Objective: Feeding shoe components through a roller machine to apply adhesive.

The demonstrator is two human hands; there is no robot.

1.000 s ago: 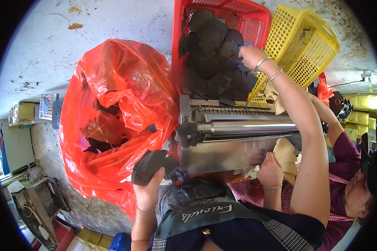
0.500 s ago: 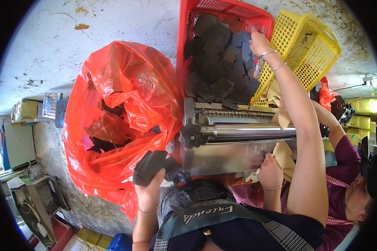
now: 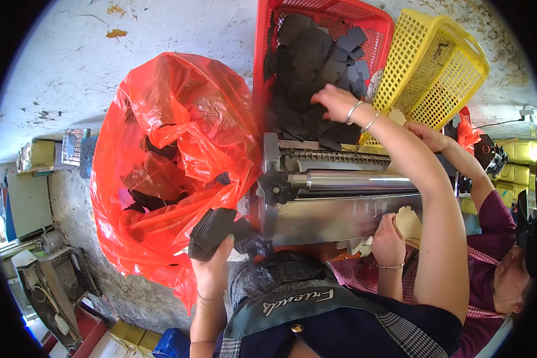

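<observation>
My left hand [image 3: 212, 268] is closed around a fanned stack of flat black pieces [image 3: 212, 234], held in front of the red plastic bag. My right hand [image 3: 339, 104] reaches over the red basket [image 3: 260, 65], its fingers bent but apart, with nothing visible between them. Below those fingers lies a heap of loose black pieces [image 3: 304, 65]; whether the fingertips touch any cannot be made out. Just nearer than the basket is a metal roller machine [image 3: 358, 182], under my right forearm.
A big red plastic bag [image 3: 185, 83] with dark pieces inside stands at the left. The yellow basket [image 3: 441, 77] leans beside the red one. At the right, a co-worker's hand [image 3: 389, 244] holds beige pieces [image 3: 408, 224]; their other hand [image 3: 426, 136] is by the yellow basket.
My right hand has moved left and nearer, from the red basket's right side to over its front part. My left hand stays with its stack. The co-worker's farther hand has come away from the roller.
</observation>
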